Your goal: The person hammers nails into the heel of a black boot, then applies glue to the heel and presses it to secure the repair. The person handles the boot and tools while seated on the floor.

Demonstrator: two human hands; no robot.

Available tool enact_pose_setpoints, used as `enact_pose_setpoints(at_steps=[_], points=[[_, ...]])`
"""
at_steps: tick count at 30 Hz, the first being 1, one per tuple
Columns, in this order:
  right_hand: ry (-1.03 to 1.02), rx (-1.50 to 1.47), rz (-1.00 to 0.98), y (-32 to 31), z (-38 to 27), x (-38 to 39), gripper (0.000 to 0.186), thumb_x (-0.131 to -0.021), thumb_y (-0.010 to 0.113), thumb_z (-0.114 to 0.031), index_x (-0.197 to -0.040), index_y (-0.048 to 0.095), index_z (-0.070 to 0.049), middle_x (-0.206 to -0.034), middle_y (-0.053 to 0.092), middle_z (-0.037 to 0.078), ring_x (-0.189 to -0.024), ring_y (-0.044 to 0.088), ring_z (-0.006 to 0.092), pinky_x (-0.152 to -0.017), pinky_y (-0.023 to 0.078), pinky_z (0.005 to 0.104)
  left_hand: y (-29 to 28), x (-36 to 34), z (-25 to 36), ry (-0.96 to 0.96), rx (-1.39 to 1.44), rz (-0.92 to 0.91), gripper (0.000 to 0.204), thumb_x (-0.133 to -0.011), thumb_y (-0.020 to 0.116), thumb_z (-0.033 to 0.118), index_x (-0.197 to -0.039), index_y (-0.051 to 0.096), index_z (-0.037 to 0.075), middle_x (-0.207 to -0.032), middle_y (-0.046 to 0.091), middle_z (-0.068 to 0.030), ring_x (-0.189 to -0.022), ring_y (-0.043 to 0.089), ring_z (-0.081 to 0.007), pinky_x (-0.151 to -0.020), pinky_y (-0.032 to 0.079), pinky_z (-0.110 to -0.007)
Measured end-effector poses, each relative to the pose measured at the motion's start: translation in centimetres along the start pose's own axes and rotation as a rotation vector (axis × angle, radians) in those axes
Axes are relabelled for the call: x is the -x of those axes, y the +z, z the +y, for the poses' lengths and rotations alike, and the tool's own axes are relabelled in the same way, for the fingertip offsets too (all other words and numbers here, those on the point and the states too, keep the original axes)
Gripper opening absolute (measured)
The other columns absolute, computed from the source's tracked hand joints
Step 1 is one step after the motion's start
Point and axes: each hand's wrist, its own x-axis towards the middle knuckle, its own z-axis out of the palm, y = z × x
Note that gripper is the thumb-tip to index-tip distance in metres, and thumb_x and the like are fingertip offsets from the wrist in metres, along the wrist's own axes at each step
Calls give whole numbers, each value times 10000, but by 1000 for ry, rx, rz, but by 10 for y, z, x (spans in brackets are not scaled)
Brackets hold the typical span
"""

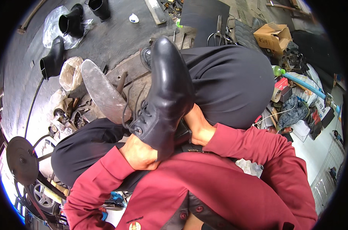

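Note:
A black leather lace-up boot (170, 84) lies over my lap, its toe pointing away from me and its laces (141, 115) hanging loose on the left. At its ankle end, my left hand (143, 153) is closed round the boot, fingers mostly hidden. My right hand (198, 124) reaches behind the boot's right side and grips it there; the boot covers its fingers. Just left of the boot, a silvery sole-shaped metal plate (105, 92) stands tilted, apart from both hands.
Several black boots (71, 23) stand at the far left, near a clear plastic bag (71, 73). Scissors (218, 33) lie beyond my knee. At right are an open cardboard box (272, 37), a blue pole (305, 86) and clutter. A black round disc (22, 161) rises at left.

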Motion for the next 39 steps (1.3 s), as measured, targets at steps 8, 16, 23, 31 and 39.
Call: enact_pose_setpoints(at_steps=[8,16,23,31,39], points=[[84,2,-6,-4,0,2,521,-1061,484,-539,-1247,642,-78,-1214,686,98,-1168,626,250,-1029,492,446,0,-6,16,0,-157,121,571,-760,712,95,-1321,683,-5,-1447,596,-261,-1372,554,-500,-1174,422,-589],[446,-146,-107,-2,-4,1,493,-1095,509,-520,-1415,568,-149,-1420,625,30,-1228,623,217,-942,576,423,-26,-14,13,140,-102,38,618,-698,671,80,-1313,714,41,-1387,603,-258,-1346,561,-484,-1156,425,-605],[447,-124,-153,-9,7,-3,460,-1103,495,-526,-1303,609,-128,-1266,672,51,-1083,650,181,-821,577,386,-28,-16,12,151,-50,16,559,-706,680,93,-1261,723,49,-1357,626,-226,-1317,583,-473,-1134,455,-583],[322,-17,-96,-12,18,2,448,-1120,457,-529,-1347,595,-168,-1346,636,19,-1163,599,157,-934,528,365,-19,-14,1,167,-41,-17,368,-645,703,105,-1012,718,79,-1219,683,-186,-1219,644,-439,-1051,523,-553],[268,0,-289,-43,50,-15,633,-1111,387,-624,-1547,490,-178,-1542,558,15,-1376,536,169,-1142,441,357,-15,-12,-1,210,-37,23,299,-636,731,125,-918,664,52,-1067,683,-170,-1013,685,-425,-958,568,-537]])
